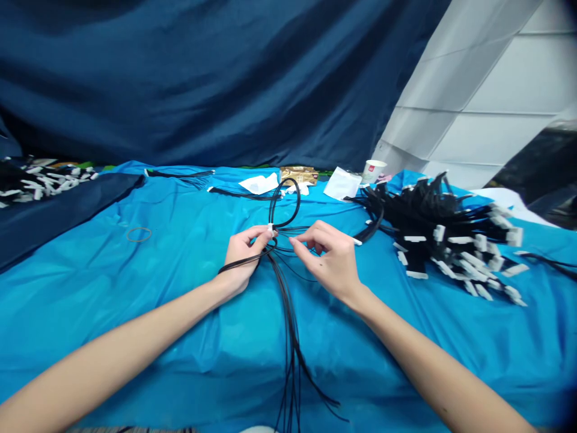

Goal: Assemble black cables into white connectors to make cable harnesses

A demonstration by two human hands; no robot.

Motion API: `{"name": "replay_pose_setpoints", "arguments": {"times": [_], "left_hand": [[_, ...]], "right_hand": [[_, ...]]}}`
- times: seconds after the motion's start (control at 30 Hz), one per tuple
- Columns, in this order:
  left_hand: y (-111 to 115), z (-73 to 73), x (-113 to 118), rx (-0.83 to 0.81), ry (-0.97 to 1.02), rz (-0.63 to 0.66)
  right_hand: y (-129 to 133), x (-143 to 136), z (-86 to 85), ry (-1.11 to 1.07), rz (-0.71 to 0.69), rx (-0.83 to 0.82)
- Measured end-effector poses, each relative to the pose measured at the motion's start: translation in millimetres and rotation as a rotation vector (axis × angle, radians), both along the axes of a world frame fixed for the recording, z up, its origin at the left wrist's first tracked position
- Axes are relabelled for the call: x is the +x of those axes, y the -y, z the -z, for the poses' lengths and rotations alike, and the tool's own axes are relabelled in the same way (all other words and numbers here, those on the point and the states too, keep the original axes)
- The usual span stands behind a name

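My left hand (pixel 246 255) pinches a bundle of thin black wires (pixel 288 313) near its white connector (pixel 271 228). Above the fingers the wires rise in a loop, and one strand runs back across the left wrist. Their loose ends hang down toward the front of the table. To the right, my right hand (pixel 327 255) has thumb and forefinger closed together beside a few wires that fan out from the connector. Whether a wire sits between those fingertips is too small to make out.
A large pile of black cables with white connectors (pixel 469 240) lies at right, another (pixel 42 183) at far left. A rubber band (pixel 139 234) rests on the blue cloth (pixel 180 337). Behind stand a paper cup (pixel 374 171), white packets (pixel 342 183) and a gold packet (pixel 298 175).
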State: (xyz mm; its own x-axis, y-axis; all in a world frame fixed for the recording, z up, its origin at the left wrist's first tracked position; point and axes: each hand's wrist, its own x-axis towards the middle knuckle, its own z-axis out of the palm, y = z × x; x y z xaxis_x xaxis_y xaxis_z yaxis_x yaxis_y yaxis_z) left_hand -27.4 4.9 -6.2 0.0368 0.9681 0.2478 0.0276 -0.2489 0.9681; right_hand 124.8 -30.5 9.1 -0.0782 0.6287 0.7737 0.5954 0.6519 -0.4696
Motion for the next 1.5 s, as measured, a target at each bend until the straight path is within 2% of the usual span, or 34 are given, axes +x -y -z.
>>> {"name": "replay_pose_setpoints", "arguments": {"times": [0.53,1.13,1.5], "left_hand": [[-0.7,-0.5,-0.8,0.096,-0.054,-0.034],[-0.9,-0.9,-0.4,0.155,-0.099,-0.044],[-1.0,-0.3,0.3,0.065,-0.074,0.027]], "right_hand": [[1.6,-1.3,-2.3,-0.054,-0.001,-0.099],[1.3,-2.6,0.2,-0.080,-0.014,-0.118],[1.0,-3.2,0.4,-0.031,-0.027,-0.090]]}}
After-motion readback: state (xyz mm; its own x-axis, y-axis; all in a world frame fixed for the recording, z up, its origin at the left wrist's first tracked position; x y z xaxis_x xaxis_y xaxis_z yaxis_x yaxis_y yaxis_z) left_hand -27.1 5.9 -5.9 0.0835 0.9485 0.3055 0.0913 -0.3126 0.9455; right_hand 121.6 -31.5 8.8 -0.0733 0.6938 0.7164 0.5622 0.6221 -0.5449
